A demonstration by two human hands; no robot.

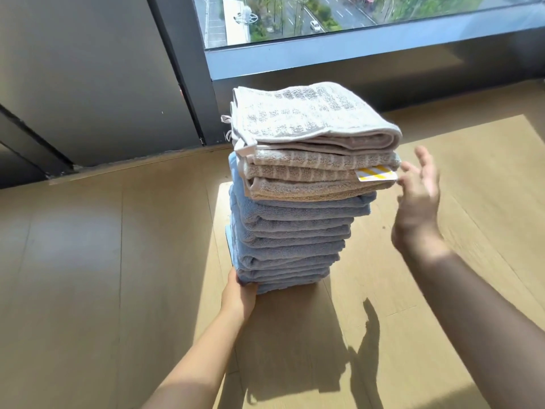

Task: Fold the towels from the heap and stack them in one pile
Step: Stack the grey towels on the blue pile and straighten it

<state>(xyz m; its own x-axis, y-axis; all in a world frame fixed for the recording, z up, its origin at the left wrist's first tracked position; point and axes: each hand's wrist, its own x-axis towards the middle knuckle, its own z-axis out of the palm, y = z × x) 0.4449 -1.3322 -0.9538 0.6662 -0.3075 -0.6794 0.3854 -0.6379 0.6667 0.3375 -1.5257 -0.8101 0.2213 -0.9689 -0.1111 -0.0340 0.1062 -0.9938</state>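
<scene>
A tall pile of folded towels (298, 202) stands on the wooden floor. Several blue towels (292, 240) make up its lower part, beige striped ones (309, 175) lie above, and a grey-and-white patterned towel (306, 113) tops it. A yellow-striped tag (376, 174) sticks out at the right side. My left hand (240, 293) presses against the bottom left corner of the pile, fingers hidden behind the towels. My right hand (418, 190) hovers open beside the pile's right side, fingertips close to the tag.
The light wooden floor (103, 276) spreads all around, with a sunlit patch to the right. A dark window frame (188, 69) and a low glass window (354, 13) rise just behind the pile. A grey wall panel stands at the left.
</scene>
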